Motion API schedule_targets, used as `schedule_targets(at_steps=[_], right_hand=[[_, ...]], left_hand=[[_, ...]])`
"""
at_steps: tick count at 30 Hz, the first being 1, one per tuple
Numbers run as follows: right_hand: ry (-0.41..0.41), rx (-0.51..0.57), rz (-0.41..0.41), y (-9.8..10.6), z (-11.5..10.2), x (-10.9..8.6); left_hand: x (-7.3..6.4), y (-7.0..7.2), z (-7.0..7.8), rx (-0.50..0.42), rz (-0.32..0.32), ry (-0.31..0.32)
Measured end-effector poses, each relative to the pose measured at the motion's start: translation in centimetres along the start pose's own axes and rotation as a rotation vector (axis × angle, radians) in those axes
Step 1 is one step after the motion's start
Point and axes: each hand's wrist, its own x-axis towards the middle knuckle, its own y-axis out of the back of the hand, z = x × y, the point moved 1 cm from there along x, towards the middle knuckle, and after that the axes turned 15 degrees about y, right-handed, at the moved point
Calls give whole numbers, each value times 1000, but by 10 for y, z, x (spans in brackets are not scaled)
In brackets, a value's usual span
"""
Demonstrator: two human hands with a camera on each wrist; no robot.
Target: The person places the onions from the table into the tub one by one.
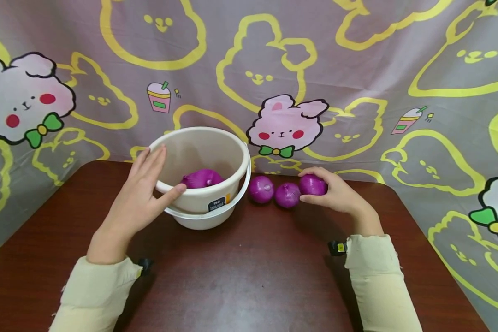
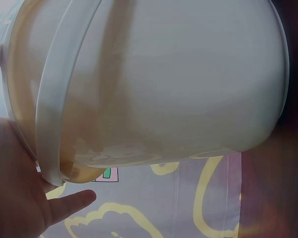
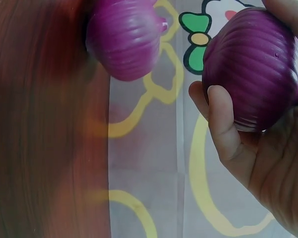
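Note:
A white bucket (image 1: 199, 203) with a carrying handle stands on the table, left of the middle. My left hand (image 1: 134, 198) rests on its left rim, fingers fairly straight and the thumb at the front edge; in the left wrist view, one finger stretches out past the bucket wall. Inside the bucket, purple onion (image 1: 203, 178) skin shows; how many lie there I cannot tell. My right hand (image 1: 334, 192) grips a purple onion (image 3: 256, 69) between thumb and curled fingers, raised off the table. Just left of it, two more onions (image 1: 287, 195) (image 1: 261, 189) sit side by side.
The dark brown wooden table (image 1: 240, 281) ends at the back against a hanging cloth (image 1: 348, 55) printed with cartoon figures. The bucket's handle (image 1: 216, 212) hangs down round its front. A dark label marks the bucket's front.

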Motion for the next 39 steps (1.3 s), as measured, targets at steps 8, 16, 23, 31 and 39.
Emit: schedule_targets(at_steps=[8,16,23,31,39], right_hand=[[-2,48,12,-2,-8,9],[8,74,14,-7,-14,19],[30,100,24,-13,-18,28],[51,118,24,-17,-22,37],[25,127,31,-21,-26,41]], left_hand=[[1,0,-1,-6,5,-14],[1,-1,-1,0,3,-13],[1,0,-1,8,-4,1],[3,1,1,18,-17,18],[2,0,-1,19,-12,17]])
